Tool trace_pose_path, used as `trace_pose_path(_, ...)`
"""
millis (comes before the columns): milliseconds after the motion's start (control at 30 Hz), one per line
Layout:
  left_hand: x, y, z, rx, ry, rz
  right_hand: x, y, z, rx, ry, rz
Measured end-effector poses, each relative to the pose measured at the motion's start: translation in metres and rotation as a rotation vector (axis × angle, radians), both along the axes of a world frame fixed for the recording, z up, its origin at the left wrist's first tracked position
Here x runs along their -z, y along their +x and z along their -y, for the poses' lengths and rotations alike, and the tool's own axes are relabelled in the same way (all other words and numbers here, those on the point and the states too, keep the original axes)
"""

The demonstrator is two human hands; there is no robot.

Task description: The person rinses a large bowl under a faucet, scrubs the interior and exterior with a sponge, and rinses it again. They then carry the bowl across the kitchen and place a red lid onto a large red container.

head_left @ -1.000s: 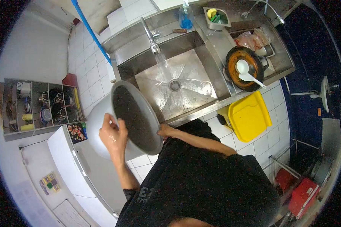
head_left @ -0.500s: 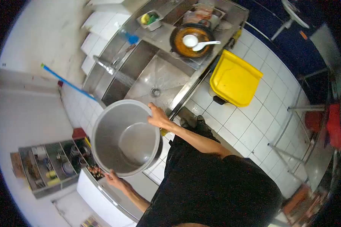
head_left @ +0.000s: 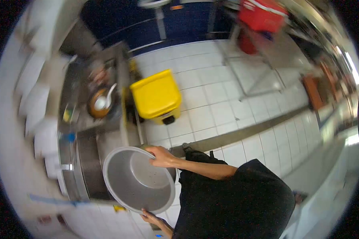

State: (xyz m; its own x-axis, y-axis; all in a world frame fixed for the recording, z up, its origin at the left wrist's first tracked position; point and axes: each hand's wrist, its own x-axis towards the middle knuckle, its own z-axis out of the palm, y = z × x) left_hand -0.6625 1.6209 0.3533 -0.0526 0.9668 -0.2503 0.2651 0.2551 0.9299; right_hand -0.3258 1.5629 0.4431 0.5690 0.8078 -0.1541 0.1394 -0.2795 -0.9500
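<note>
Steel pot (head_left: 131, 187) held by its rim: right hand (head_left: 161, 156) clamped on one edge, left hand (head_left: 155, 219) closed on the opposite edge. Mouth turned up toward the camera, axis near upright.

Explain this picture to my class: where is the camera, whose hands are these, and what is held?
There is no machine: a person wears one camera on the head, looking down at their own two bare hands. The right hand and the left hand grip opposite edges of a big metal pot, which looks empty. Beside it is a steel sink; on the counter a pan holds a white spoon. A yellow bin stands on the tiled floor. The picture is blurred.
</note>
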Motion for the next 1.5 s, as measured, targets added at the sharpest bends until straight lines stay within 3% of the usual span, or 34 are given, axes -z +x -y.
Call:
trace_pose_path(100,0.021,0.036,0.005,0.362,0.056,0.153,-0.002,0.011,0.115,0.349,0.084,-0.01)
trace_pose_path(133,-0.005,0.075,0.028,0.456,0.1,0.185,-0.003,0.015,0.156,0.416,0.078,0.0)
trace_pose_path(200,0.019,0.109,0.026,0.775,0.123,-0.042,0.002,0.014,0.23,0.656,0.095,0.064)
trace_pose_path(233,0.056,0.132,0.024,0.875,0.259,-0.005,0.0,0.011,0.266,0.759,0.021,0.106)
trace_pose_path(267,0.036,0.159,0.051,1.043,0.109,0.051,-0.005,0.007,0.303,0.862,-0.06,0.145)
trace_pose_path(333,0.057,0.193,0.083,1.267,0.088,-0.091,0.003,-0.004,0.37,1.026,-0.068,0.062)
trace_pose_path(433,0.093,0.22,0.124,1.583,-0.015,-0.354,0.057,-0.016,0.485,1.295,-0.166,0.298)
trace_pose_path(500,0.114,0.235,0.138,1.709,-0.106,-0.57,0.062,-0.03,0.558,1.561,-0.202,0.401)
trace_pose_path(533,0.124,0.245,0.146,1.747,-0.152,-0.662,0.059,-0.037,0.597,1.575,-0.222,0.416)
trace_pose_path(633,0.151,0.288,0.172,1.77,-0.3,-0.844,0.043,-0.045,0.719,1.747,-0.611,0.419)
trace_pose_path(700,0.175,0.332,0.192,1.761,-0.362,-0.904,0.028,-0.052,0.796,1.832,-0.688,0.367)
trace_pose_path(800,0.227,0.436,0.235,1.816,-0.51,-0.831,0.039,-0.059,0.909,2.126,-0.707,0.342)
trace_pose_path(833,0.237,0.483,0.247,1.895,-0.939,-0.52,0.044,-0.066,0.946,2.186,-0.769,0.298)
trace_pose_path(867,0.255,0.518,0.295,1.91,-0.215,-0.918,0.046,-0.076,0.98,2.245,-0.837,0.254)
trace_pose_path(900,0.269,0.567,0.342,1.923,0.179,-1.052,0.039,-0.087,1.01,2.253,-0.931,0.225)
trace_pose_path(933,0.282,0.618,0.392,1.918,0.51,-1.129,0.035,-0.096,1.037,2.258,-1.026,0.192)
trace_pose_path(1000,0.313,0.709,0.509,1.848,0.903,-1.159,0.045,-0.114,1.088,2.5,-0.848,0.287)
trace_pose_path(1033,0.326,0.75,0.582,1.813,1.138,-1.107,0.053,-0.125,1.114,2.492,-0.887,0.288)
trace_pose_path(1067,0.341,0.795,0.643,1.975,1.083,-0.924,0.065,-0.139,1.138,2.518,-1.14,0.284)
trace_pose_path(1100,0.31,0.817,0.739,1.937,0.836,-1.027,0.063,-0.15,1.159,2.514,-1.403,0.268)
trace_pose_path(1133,0.327,0.855,0.826,2.233,1.268,-0.94,0.052,-0.148,1.18,2.492,-1.434,0.248)
trace_pose_path(1167,0.329,0.878,0.928,2.181,1.09,-0.667,0.04,-0.128,1.198,2.512,-1.617,0.278)
trace_pose_path(1200,0.34,0.901,1.019,2.422,1.294,-0.341,0.03,-0.104,1.213,2.528,-1.787,0.299)
trace_pose_path(1233,0.269,0.888,1.11,2.351,1.404,0.354,0.007,-0.079,1.23,2.756,-1.388,-0.046)
trace_pose_path(1267,0.218,0.876,1.207,2.473,0.394,0.175,0.015,-0.063,1.256,2.749,-1.376,-0.065)
trace_pose_path(1300,0.179,0.867,1.289,2.546,0.434,0.209,0.023,-0.05,1.285,2.749,-1.322,0.058)
trace_pose_path(1333,0.107,0.85,1.347,2.67,0.422,0.204,0.029,-0.038,1.313,2.743,-1.274,0.181)
trace_pose_path(1367,0.073,0.839,1.402,2.744,0.407,0.226,0.036,-0.009,1.345,2.81,-1.47,0.017)
trace_pose_path(1400,0.066,0.835,1.45,2.827,0.525,0.33,0.055,0.003,1.381,2.802,-1.469,0.011)
trace_pose_path(1467,0.06,0.827,1.52,3.032,0.48,0.269,0.104,0.022,1.458,2.571,-1.536,-0.021)
trace_pose_path(1500,0.045,0.822,1.54,3.069,0.531,0.186,0.118,0.049,1.496,2.529,-1.662,0.183)
